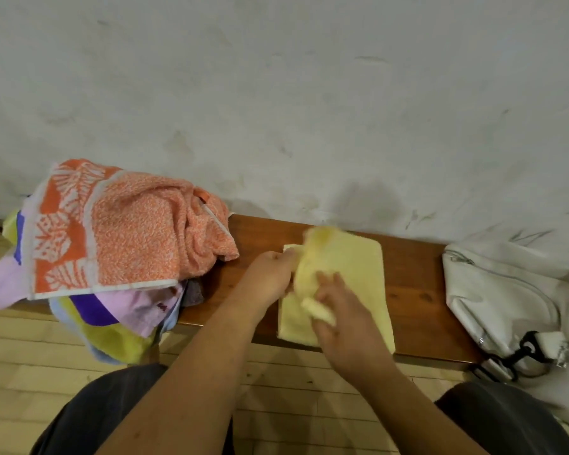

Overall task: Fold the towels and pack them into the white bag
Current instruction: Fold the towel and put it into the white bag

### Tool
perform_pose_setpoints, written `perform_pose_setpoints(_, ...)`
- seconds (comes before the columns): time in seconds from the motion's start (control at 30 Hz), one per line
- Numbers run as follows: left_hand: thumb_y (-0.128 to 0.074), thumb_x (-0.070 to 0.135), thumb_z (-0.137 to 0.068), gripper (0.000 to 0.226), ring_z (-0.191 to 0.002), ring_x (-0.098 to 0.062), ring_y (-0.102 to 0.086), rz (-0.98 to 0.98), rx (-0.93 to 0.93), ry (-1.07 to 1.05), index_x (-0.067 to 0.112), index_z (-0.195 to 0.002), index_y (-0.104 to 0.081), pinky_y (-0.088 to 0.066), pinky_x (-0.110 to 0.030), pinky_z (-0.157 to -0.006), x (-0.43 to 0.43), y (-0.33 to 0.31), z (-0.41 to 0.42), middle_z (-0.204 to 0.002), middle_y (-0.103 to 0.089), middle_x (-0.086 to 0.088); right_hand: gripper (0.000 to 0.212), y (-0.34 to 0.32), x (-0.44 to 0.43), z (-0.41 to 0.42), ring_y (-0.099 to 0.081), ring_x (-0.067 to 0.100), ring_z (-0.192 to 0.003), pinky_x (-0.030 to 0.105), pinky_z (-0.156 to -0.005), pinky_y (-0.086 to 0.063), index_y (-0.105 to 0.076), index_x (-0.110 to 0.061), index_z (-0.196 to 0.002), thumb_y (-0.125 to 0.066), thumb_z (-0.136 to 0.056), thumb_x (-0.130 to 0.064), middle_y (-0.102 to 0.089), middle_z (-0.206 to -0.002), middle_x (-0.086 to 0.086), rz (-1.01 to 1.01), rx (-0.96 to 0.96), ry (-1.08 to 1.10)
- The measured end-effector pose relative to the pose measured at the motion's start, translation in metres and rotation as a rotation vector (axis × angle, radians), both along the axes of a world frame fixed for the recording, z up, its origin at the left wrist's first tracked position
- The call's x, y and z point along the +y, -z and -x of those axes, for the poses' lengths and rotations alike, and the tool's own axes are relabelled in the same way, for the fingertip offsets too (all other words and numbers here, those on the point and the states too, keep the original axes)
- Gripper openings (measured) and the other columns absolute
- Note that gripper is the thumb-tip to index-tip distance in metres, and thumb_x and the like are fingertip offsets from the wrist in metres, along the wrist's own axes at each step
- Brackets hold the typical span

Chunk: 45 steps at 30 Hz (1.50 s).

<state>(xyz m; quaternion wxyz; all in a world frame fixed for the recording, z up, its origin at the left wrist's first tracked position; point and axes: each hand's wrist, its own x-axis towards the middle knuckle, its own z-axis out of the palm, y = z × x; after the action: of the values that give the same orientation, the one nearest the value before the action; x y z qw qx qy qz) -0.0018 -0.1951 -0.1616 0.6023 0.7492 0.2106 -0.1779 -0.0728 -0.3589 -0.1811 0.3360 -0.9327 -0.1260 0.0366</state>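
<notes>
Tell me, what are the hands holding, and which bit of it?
The yellow towel on the bench. The left hand pinches its left edge near the top; the right hand grips a bunched fold near its middle.

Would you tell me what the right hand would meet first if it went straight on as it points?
Probably the left hand, close ahead across the yellow towel; depth is unclear.
</notes>
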Motion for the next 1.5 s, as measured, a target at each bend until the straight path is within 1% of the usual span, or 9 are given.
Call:
perform_pose_setpoints(0.1, -0.058, 0.048, -0.095, 0.030, -0.098, -0.014, -0.064, -0.143, -0.046, 0.073, 0.026, -0.115, -0.057, -0.055, -0.036, -0.086, 0.001, 0.003, 0.003, -0.108, -0.065, 0.008, 0.029, 0.019, 0.007, 0.000, -0.005, 0.006, -0.155, 0.033, -0.127, -0.002, -0.041, -0.044, -0.104, -0.064, -0.095, -0.028, -0.025, -0.165, -0.013, 0.187, 0.032, -0.081)
perform_pose_setpoints(0.23, -0.066, 0.031, -0.093, 0.035, -0.097, -0.012, -0.063, -0.298, -0.131, 0.113, 0.023, -0.124, -0.052, -0.051, -0.030, -0.077, -0.002, 0.007, 0.005, -0.111, -0.065, 0.008, 0.022, 0.014, 0.000, 0.000, 0.001, 0.000, -0.153, 0.038, -0.128, -0.003, -0.050, -0.045, -0.111, -0.061, -0.093, -0.050, -0.020, -0.165, -0.017, 0.194, -0.006, -0.092)
perform_pose_setpoints(0.33, -0.066, 0.027, -0.093, 0.037, -0.095, -0.012, -0.063, -0.378, -0.168, 0.130, 0.025, -0.126, -0.050, -0.050, -0.029, -0.074, -0.005, 0.006, 0.006, -0.108, -0.065, 0.008, 0.049, 0.000, -0.008, 0.001, 0.011, -0.001, -0.153, 0.038, -0.127, 0.005, -0.047, -0.049, -0.125, -0.047, -0.085, -0.076, -0.005, -0.159, -0.030, 0.254, 0.021, -0.100)
perform_pose_setpoints(0.5, -0.060, 0.025, -0.095, 0.040, -0.089, -0.009, -0.059, -0.342, -0.151, 0.128, 0.026, -0.133, -0.046, -0.045, -0.025, -0.065, -0.006, 0.003, 0.003, -0.105, -0.060, 0.010, 0.051, -0.010, -0.036, -0.012, -0.021, 0.008, -0.151, 0.038, -0.120, -0.028, -0.047, -0.039, -0.142, -0.056, -0.095, -0.056, -0.022, -0.165, -0.014, 0.018, 0.113, 0.338)
perform_pose_setpoints(0.6, -0.057, 0.025, -0.097, 0.038, -0.083, -0.005, -0.056, -0.403, -0.145, 0.132, 0.024, -0.132, -0.045, -0.042, -0.023, -0.061, -0.003, 0.005, 0.004, -0.097, -0.057, 0.013, 0.058, -0.014, -0.050, -0.027, -0.046, 0.007, -0.119, 0.030, -0.096, -0.043, -0.046, -0.026, -0.146, -0.061, -0.095, -0.049, -0.049, -0.147, -0.005, -0.116, 0.282, 0.526)
perform_pose_setpoints(0.87, -0.058, 0.024, -0.098, 0.051, -0.085, -0.009, -0.053, -0.497, -0.114, 0.191, 0.021, -0.144, -0.037, -0.037, -0.020, -0.059, -0.004, 0.005, 0.007, -0.104, -0.057, 0.008, 0.039, -0.024, -0.049, -0.051, -0.073, 0.032, -0.095, 0.054, -0.090, -0.058, -0.070, -0.009, -0.111, -0.077, -0.088, -0.040, -0.077, -0.103, 0.008, -0.637, 0.710, 0.642)
perform_pose_setpoints(1.13, -0.059, 0.032, -0.097, 0.061, -0.103, -0.014, -0.056, -0.497, -0.136, 0.231, 0.021, -0.151, -0.034, -0.042, -0.027, -0.078, -0.011, 0.002, 0.006, -0.124, -0.059, 0.003, 0.023, -0.039, -0.056, -0.033, -0.075, 0.025, -0.093, 0.048, -0.083, -0.061, -0.067, -0.022, -0.116, -0.070, -0.093, -0.027, -0.078, -0.101, -0.001, -0.788, 0.631, 0.510)
perform_pose_setpoints(1.3, -0.052, 0.059, -0.096, 0.065, -0.126, -0.017, -0.052, -0.281, -0.120, 0.192, 0.030, -0.152, -0.033, -0.042, -0.032, -0.099, -0.043, -0.011, 0.013, -0.142, -0.051, 0.007, 0.027, -0.060, -0.075, -0.009, -0.073, 0.026, -0.101, 0.054, -0.093, -0.057, -0.065, -0.026, -0.121, -0.068, -0.094, -0.024, -0.077, -0.105, -0.001, -0.936, 0.563, 0.519)
perform_pose_setpoints(1.5, -0.054, 0.072, -0.089, 0.066, -0.115, -0.016, -0.066, 0.258, 0.072, 0.281, 0.035, -0.143, -0.047, -0.046, -0.043, -0.108, -0.104, -0.016, 0.042, -0.125, -0.068, 0.010, 0.024, -0.092, -0.121, 0.025, -0.073, 0.027, -0.100, 0.052, -0.091, -0.058, -0.067, -0.023, -0.116, -0.070, -0.092, -0.020, -0.078, -0.102, 0.003, -1.136, 0.520, 0.569)
